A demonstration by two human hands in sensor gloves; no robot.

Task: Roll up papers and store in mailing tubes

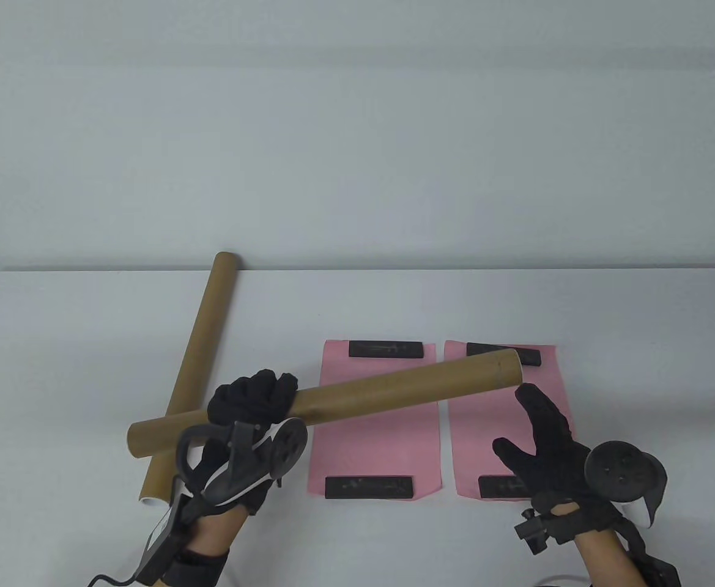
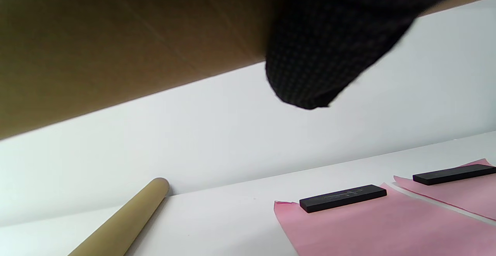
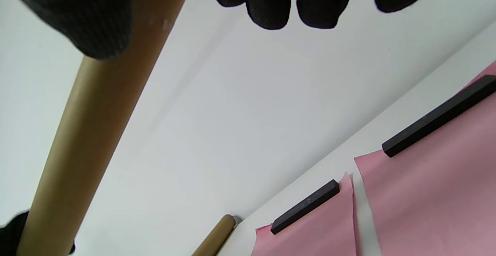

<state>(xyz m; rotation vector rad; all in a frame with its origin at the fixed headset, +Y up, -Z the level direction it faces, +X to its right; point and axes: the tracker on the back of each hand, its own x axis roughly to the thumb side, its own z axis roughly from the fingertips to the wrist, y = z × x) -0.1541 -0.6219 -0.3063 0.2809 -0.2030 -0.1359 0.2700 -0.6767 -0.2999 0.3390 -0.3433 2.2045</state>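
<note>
Black knitted gloves cover the left hand [image 1: 253,400] and right hand [image 1: 544,449]. Each back carries a black round-headed tracker with white trim. Bare forearm skin shows; a dark strap and black cable trail from the left wrist.

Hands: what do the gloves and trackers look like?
Both hands, left and right, wear black knit gloves with bare forearms behind. Each carries a black tracker with a round disc; the left one shows white trim, plus a black wrist box with a cable.

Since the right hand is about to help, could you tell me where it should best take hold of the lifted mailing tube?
Near the free right end of the lifted tube, from below: the open right hand is just under it, and the left hand grips the other part.
</note>
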